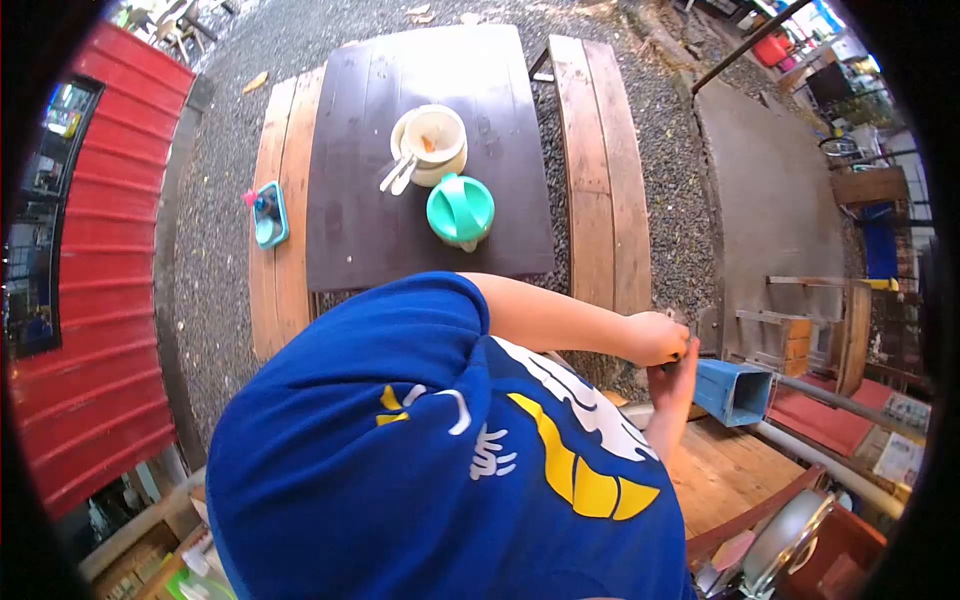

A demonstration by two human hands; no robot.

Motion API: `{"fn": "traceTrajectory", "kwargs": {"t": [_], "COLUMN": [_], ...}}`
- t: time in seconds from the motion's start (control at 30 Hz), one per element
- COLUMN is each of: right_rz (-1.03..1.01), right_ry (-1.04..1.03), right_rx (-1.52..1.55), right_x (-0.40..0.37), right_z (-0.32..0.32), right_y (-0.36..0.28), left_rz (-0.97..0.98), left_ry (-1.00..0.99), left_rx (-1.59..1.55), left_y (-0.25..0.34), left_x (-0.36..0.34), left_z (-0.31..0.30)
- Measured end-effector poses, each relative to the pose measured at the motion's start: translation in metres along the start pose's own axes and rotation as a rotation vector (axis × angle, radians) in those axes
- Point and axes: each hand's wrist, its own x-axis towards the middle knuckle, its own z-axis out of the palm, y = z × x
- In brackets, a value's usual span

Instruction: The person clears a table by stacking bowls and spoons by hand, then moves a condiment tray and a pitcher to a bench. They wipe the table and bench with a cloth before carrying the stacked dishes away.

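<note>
My left hand reaches out to the right of the view, its fingers curled closed. Just below it my right hand meets it, partly hidden, with its fingers bent towards the left one. Something small and dark shows between the two hands, too small to name. Close beside my right hand is a blue square bin, its mouth facing right.
A dark table carries stacked bowls with white spoons and a green-lidded pitcher. Wooden benches flank it; a blue tray sits on the left one. A metal pot stands at lower right.
</note>
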Motion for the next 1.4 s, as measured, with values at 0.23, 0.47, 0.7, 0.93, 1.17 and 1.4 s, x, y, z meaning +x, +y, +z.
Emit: {"fn": "traceTrajectory", "kwargs": {"t": [0.23,0.47,0.7,0.93,1.17,1.4], "right_rz": [-0.222,-0.64,-0.099,0.249,0.338,0.374], "right_ry": [-0.115,-0.527,-0.51,-0.5,-0.647,-1.072], "right_rx": [-0.645,-1.617,-1.188,-0.901,-0.952,-1.064], "right_x": [0.085,0.127,0.177,0.179,0.132,0.054], "right_z": [0.032,0.127,0.216,0.237,0.26,0.331], "right_y": [0.038,0.123,0.209,0.221,0.242,0.336], "left_rz": [-0.42,-1.328,-1.311,-1.099,-1.037,-1.054], "left_ry": [0.213,1.386,1.161,1.155,1.509,1.869], "left_rx": [-0.227,0.065,-0.636,-1.148,-1.214,-1.096], "left_y": [0.019,-0.045,-0.113,-0.123,-0.082,0.023], "left_x": [-0.095,-0.251,-0.317,-0.323,-0.361,-0.472], "left_z": [-0.059,-0.087,-0.127,-0.113,-0.078,-0.092]}}
